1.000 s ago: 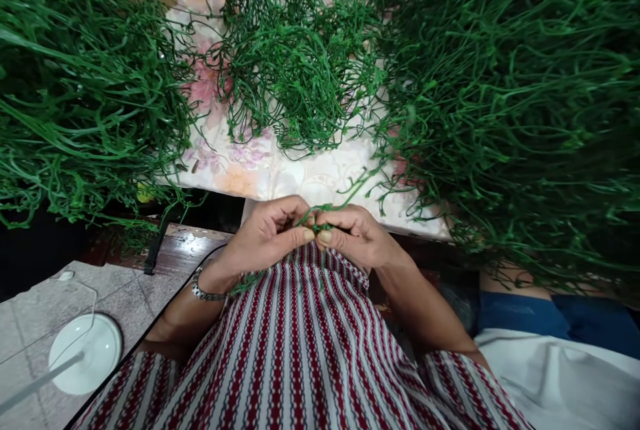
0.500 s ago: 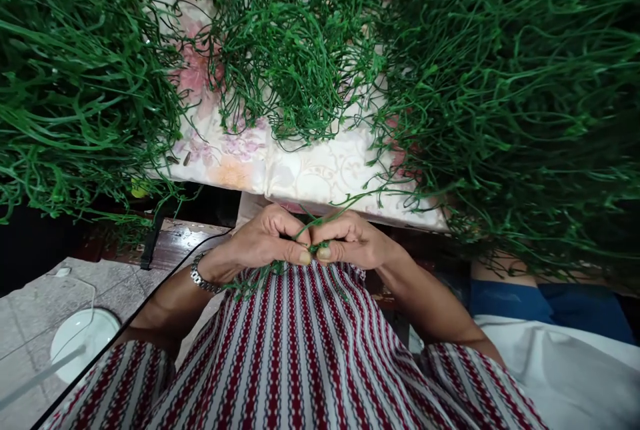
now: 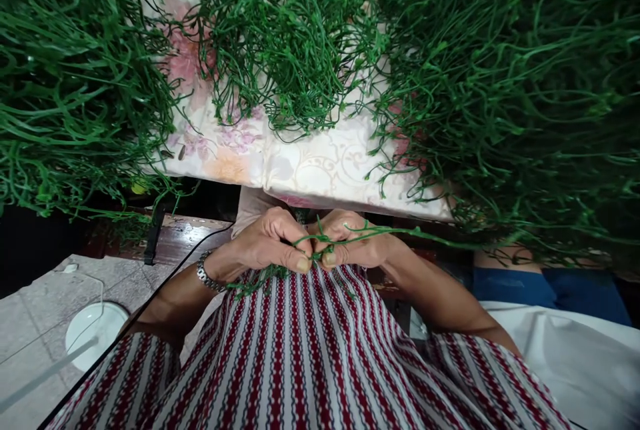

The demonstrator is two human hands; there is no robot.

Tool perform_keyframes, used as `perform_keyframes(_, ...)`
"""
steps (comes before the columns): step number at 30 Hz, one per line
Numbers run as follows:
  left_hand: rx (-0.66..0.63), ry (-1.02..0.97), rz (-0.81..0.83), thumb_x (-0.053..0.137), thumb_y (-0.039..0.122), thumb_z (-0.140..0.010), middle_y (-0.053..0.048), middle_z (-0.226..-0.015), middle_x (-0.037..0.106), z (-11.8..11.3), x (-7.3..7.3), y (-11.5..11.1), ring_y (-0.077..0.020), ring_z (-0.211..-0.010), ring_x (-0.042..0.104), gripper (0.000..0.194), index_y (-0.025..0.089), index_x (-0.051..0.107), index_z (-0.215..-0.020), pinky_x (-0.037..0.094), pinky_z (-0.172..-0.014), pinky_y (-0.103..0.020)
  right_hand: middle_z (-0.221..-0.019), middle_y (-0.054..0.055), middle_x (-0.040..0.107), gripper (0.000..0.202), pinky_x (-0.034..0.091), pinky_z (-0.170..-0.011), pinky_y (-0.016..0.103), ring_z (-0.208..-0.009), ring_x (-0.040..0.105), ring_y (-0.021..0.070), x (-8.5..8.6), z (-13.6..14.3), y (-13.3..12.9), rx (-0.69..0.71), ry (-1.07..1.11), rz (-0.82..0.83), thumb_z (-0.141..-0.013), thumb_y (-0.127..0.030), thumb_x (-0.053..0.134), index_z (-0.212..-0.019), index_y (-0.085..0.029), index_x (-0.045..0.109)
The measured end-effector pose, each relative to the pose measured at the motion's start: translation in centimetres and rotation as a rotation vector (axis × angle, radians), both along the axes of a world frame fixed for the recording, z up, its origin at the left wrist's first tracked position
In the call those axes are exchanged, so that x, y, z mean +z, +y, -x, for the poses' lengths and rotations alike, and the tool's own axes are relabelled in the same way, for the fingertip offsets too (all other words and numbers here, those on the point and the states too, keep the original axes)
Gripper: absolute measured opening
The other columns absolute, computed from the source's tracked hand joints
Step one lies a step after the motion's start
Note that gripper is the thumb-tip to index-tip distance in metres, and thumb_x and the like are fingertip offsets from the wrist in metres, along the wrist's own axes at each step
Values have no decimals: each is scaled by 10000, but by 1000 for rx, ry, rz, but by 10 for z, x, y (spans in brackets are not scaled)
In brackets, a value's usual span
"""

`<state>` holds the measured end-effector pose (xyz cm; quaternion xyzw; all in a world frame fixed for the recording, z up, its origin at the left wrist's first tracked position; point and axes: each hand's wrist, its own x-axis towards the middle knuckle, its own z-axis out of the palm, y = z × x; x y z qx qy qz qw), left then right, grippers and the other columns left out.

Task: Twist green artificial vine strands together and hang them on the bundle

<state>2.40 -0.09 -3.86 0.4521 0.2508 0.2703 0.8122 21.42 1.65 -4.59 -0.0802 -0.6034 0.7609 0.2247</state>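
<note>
Thin green branching stems (image 3: 370,233), which look like plastic plant stems, run between my hands just in front of the table edge. My left hand (image 3: 275,240) pinches one part between thumb and bent forefinger. Close beside it, my right hand (image 3: 350,243) grips another part, thumb tip near the left thumb. A long end stretches away to the right over my right hand. Shorter green pieces (image 3: 260,280) show below my left hand, against the striped clothing. The exact joint between the fingertips is partly hidden.
On the flowered tablecloth (image 3: 320,167) lie three heaps of similar stems: a left heap (image 3: 75,97), a middle heap (image 3: 295,50) and a large right heap (image 3: 515,83). A white round base (image 3: 95,333) stands on the floor. Blue cloth (image 3: 515,287) shows at the right.
The long stem end now extends straight to the right across my right hand, where before it rose toward the table edge. Both hands keep their pinch. The view has shifted slightly.
</note>
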Motion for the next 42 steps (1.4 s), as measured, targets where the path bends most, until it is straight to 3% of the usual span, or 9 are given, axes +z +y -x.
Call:
perform_keyframes(4, 167, -17, -6, 739, 356, -630, -18, -468, 550, 9, 6, 6, -98, -415, 445, 231, 161, 673, -525, 338, -416, -241, -610, 0, 512, 339, 397, -572, 221, -580, 477, 78, 9, 0, -1, 70, 66, -107, -888, -372, 498, -655, -140, 583)
perform_keyframes(7, 265, 92, -71, 708, 296, -695, -23, -545, 582, 7, 14, 10, -101, -514, 495, 155, 157, 701, -627, 395, -495, -232, -689, 20, 535, 326, 416, -645, 243, -666, 502, 96, 10, -5, 4, -107, -6, -228, -906, -373, 464, -712, -136, 577)
perform_keyframes(10, 391, 103, -69, 677, 287, -737, -18, -599, 575, 0, 19, 14, -84, -552, 487, 147, 148, 702, -697, 395, -499, -200, -836, 62, 565, 287, 440, -740, 287, -791, 546, 128, 8, -12, 6, -304, -95, -227, -923, -347, 431, -780, -137, 564)
perform_keyframes(14, 485, 74, 19, 666, 299, -747, -33, -685, 611, -8, 21, 17, -81, -580, 520, 162, 142, 704, -754, 441, -488, -177, -775, 21, 552, 202, 412, -573, 219, -588, 509, 81, 7, -19, 3, -573, -233, -111, -922, -302, 442, -869, -150, 564)
perform_keyframes(18, 548, 82, 56, 696, 278, -710, -30, -713, 616, -15, 18, 17, -86, -571, 544, 150, 138, 698, -762, 487, -495, -192, -715, 8, 539, 223, 359, -545, 209, -576, 454, 81, 11, -20, 0, -679, -418, -217, -919, -303, 445, -854, -146, 589)
perform_keyframes(24, 562, 95, -44, 657, 275, -757, -12, -741, 581, -24, 9, 13, -73, -565, 535, 131, 158, 698, -798, 478, -490, -183, -660, -6, 491, 233, 369, -593, 223, -615, 454, 99, 9, -3, -6, -668, -496, -372, -915, -301, 434, -753, -155, 516)
perform_keyframes(33, 658, 171, -225, 633, 237, -787, -26, -797, 572, -30, -2, 11, -114, -774, 529, 108, 188, 709, -845, 450, -682, -209, -797, 16, 568, 61, 426, -680, 240, -740, 542, 120, -4, 8, -17, -846, -495, -559, -872, -218, 522, -912, -172, 523)
perform_keyframes(42, 516, 106, -77, 708, 160, -699, -16, -863, 596, -24, -3, 7, -92, -773, 562, 286, 186, 650, -978, 460, -693, -169, -820, 42, 590, 48, 445, -674, 253, -749, 569, 132, -6, 7, -19, -905, -559, -678, -890, -173, 469, -917, -172, 509)
